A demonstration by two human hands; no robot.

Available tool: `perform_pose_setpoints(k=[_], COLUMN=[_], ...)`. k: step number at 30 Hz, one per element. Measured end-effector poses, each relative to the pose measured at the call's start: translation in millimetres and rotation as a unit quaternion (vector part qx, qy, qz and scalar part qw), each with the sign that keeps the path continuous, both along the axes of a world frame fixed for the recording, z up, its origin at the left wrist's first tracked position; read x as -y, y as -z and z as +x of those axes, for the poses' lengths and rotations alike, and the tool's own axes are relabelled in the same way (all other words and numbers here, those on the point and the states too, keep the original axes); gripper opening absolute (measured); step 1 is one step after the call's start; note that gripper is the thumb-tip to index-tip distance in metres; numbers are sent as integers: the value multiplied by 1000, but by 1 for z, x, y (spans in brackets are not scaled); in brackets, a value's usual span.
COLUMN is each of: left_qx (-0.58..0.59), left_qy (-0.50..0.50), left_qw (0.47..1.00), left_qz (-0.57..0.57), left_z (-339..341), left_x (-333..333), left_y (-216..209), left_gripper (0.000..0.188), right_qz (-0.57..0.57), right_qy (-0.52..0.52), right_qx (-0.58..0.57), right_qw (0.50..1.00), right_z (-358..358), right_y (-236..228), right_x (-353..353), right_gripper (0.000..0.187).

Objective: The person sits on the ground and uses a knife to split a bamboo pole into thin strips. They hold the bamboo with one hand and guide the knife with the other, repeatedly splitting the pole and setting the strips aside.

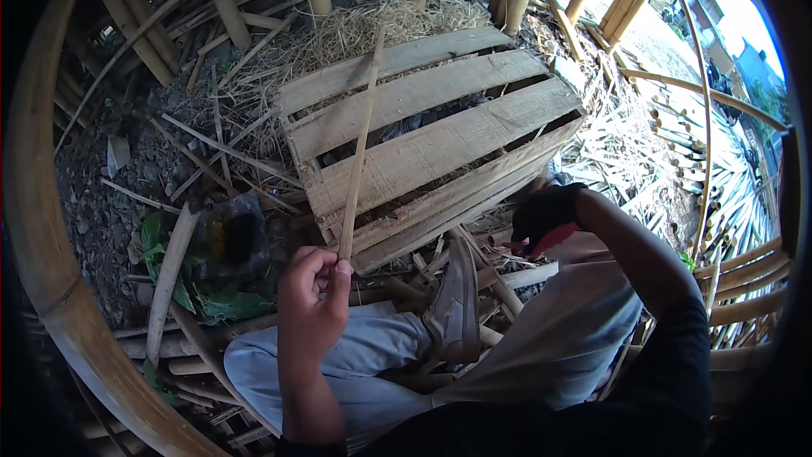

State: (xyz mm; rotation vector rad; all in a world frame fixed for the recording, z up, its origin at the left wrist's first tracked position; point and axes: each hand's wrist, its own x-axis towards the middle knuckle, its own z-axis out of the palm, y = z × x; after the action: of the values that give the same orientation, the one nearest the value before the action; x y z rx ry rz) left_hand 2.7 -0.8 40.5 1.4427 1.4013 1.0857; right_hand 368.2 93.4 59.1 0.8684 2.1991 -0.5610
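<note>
Straw (342, 51) lies behind the slatted crate (440, 91), over whose left half a strip (362, 148) points lengthwise away, a shoe (457, 305) before the crate's front — the strip pale, thin, pinched by thumb and fingers of the left hand (315, 296) — while beside the crate's right end the gloved right hand's (545, 216) fingers are unclear.

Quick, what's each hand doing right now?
Left hand: closed, holding the lower end of a bamboo strip.
Right hand: gloved, near the slatted wooden crate; open or closed cannot be told.
</note>
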Motion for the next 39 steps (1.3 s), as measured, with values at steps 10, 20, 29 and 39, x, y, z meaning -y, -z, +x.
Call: perform_pose_setpoints(k=[10, 20, 29, 39], left_qx=[247, 456, 504, 554], left_qy=[199, 148, 77, 138], left_qw=[899, 826, 785, 746], left_qz=[-301, -296, -353, -344], left_z=[1, 4, 8, 18], left_x=[-35, -15, -9, -5], left_y=[12, 31, 23, 27], left_gripper=[31, 24, 18, 18], right_qz=[421, 422, 209, -66], right_qy=[-4, 74, 147, 286], right_qx=[-383, -358, -484, -688], right_qw=[822, 830, 837, 664], right_z=[-62, -75, -81, -86], right_y=[-115, -25, -16, -9], right_x=[-7, -53, -79, -87], right_gripper=[38, 36, 35, 47])
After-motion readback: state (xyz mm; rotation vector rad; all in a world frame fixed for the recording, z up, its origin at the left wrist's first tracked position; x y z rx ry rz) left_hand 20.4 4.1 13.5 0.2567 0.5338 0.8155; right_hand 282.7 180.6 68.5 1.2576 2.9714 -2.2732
